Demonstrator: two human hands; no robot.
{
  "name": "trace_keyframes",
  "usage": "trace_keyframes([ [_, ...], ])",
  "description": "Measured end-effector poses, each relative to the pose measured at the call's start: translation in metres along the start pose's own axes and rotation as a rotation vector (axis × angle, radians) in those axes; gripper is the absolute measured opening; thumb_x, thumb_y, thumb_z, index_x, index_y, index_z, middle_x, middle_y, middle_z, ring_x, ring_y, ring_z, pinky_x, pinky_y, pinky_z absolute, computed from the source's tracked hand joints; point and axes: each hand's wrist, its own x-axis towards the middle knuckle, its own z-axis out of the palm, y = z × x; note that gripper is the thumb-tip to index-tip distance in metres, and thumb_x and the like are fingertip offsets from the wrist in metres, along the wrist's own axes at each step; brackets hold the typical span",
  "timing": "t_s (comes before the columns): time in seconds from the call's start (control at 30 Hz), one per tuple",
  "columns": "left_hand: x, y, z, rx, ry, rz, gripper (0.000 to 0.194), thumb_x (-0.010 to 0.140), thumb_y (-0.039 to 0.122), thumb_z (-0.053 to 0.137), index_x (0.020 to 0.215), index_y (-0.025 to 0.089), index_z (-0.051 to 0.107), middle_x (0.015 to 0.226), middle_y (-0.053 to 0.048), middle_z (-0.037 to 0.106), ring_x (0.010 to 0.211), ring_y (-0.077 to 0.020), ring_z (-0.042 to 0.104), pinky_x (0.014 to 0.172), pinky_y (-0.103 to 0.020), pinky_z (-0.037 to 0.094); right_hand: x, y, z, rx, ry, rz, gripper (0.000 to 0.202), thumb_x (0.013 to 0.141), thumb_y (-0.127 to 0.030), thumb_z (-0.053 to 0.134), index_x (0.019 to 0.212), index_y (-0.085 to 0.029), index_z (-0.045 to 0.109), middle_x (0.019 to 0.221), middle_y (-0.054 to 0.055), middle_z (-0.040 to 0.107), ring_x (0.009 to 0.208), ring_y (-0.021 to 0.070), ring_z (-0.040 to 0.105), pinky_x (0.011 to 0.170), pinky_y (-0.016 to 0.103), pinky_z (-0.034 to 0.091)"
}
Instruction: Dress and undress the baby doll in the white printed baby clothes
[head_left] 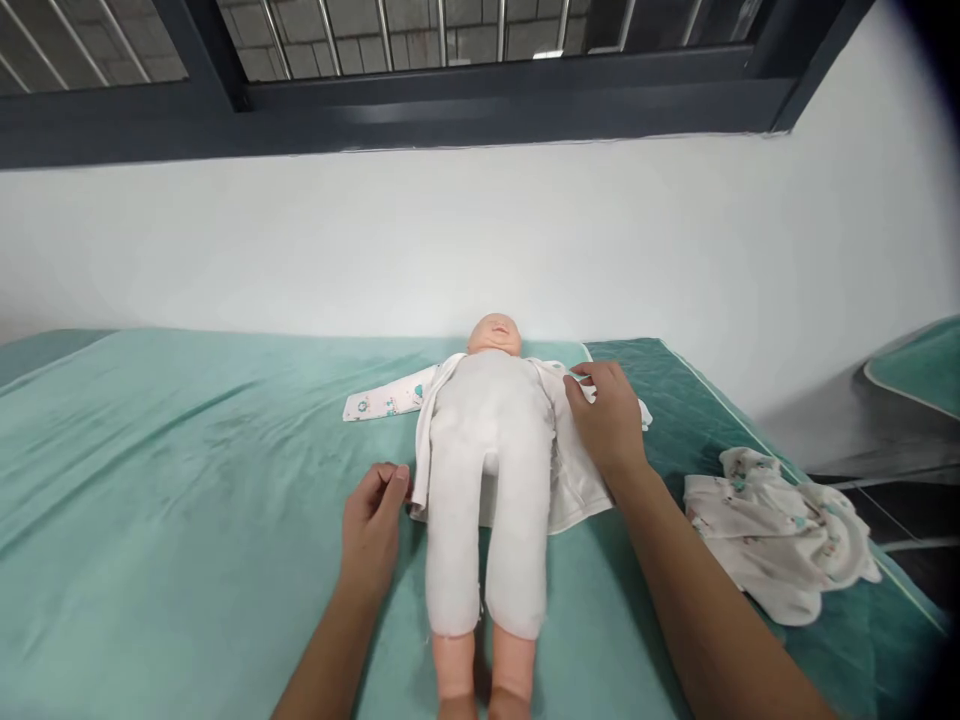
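A baby doll [499, 335] lies on its back, its head toward the wall. Its torso and legs are covered in white fabric; the lower legs are bare. A white baby shirt [581, 485] is spread open beneath it, with a patterned sleeve [386, 398] stretched out to the left. My left hand [375, 510] is closed in a pinch at the shirt's left front edge. Over the right sleeve, my right hand [606, 405] has thumb and forefinger curled together at the shirt; the sleeve is partly hidden behind it.
Crumpled patterned baby clothing [784, 530] lies at the right on a darker green quilted cover [645, 360]. A light green sheet [187, 500] covers the surface. Behind stands a white wall [375, 240] below a dark-framed, barred window [487, 105].
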Motion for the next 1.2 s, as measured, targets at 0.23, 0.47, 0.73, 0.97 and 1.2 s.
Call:
trace_keyframes([
  [0.23, 0.001, -0.001, 0.002, -0.152, 0.096, -0.030, 0.037, 0.089, 0.038, 0.060, 0.061, 0.018, 0.046, 0.060, 0.004, 0.037, 0.058, -0.0104, 0.034, 0.055, -0.024, 0.031, -0.010, 0.002, 0.001, 0.067, -0.256, 0.225, 0.038, 0.082, -0.044, 0.061, 0.109, -0.016, 0.062, 0.112, 0.014, 0.064, 0.094, 0.0257, 0.062, 0.089, 0.041, 0.047],
  [0.47, 0.000, 0.001, 0.003, -0.189, 0.112, -0.088, 0.040, 0.085, 0.041, 0.063, 0.062, 0.019, 0.039, 0.061, 0.005, 0.033, 0.057, -0.0094, 0.033, 0.053, -0.021, 0.034, -0.013, 0.006, 0.001, 0.395, -0.350, 0.342, 0.030, 0.080, -0.037, 0.058, 0.101, -0.018, 0.064, 0.096, 0.009, 0.073, 0.086, 0.0240, 0.067, 0.078, 0.037, 0.051],
  [0.73, 0.004, -0.004, 0.005, -0.213, 0.106, -0.020, 0.041, 0.085, 0.042, 0.061, 0.061, 0.020, 0.036, 0.059, 0.006, 0.028, 0.054, -0.0097, 0.029, 0.050, -0.023, 0.027, -0.054, 0.000, -0.018, 0.301, -0.256, 0.227, 0.032, 0.087, -0.039, 0.050, 0.102, -0.018, 0.070, 0.110, 0.011, 0.069, 0.109, 0.0272, 0.060, 0.100, 0.043, 0.042],
  [0.97, 0.000, -0.005, 0.001, -0.029, 0.091, 0.133, 0.023, 0.087, 0.041, 0.059, 0.078, 0.021, 0.052, 0.076, 0.001, 0.052, 0.073, -0.0138, 0.051, 0.067, -0.025, 0.041, -0.141, -0.029, -0.067, 0.145, -0.310, 0.027, 0.031, 0.093, -0.029, 0.046, 0.119, -0.023, 0.062, 0.120, 0.009, 0.066, 0.114, 0.0261, 0.059, 0.100, 0.043, 0.045],
  [1.2, 0.001, -0.014, 0.001, 0.141, -0.034, 0.318, 0.039, 0.080, 0.021, 0.059, 0.118, 0.024, 0.053, 0.125, -0.008, 0.056, 0.120, -0.0235, 0.052, 0.103, -0.040, 0.041, -0.165, -0.017, -0.116, 0.046, -0.238, -0.062, 0.032, 0.093, -0.027, 0.045, 0.123, -0.028, 0.058, 0.124, 0.007, 0.064, 0.118, 0.0257, 0.058, 0.104, 0.046, 0.044],
])
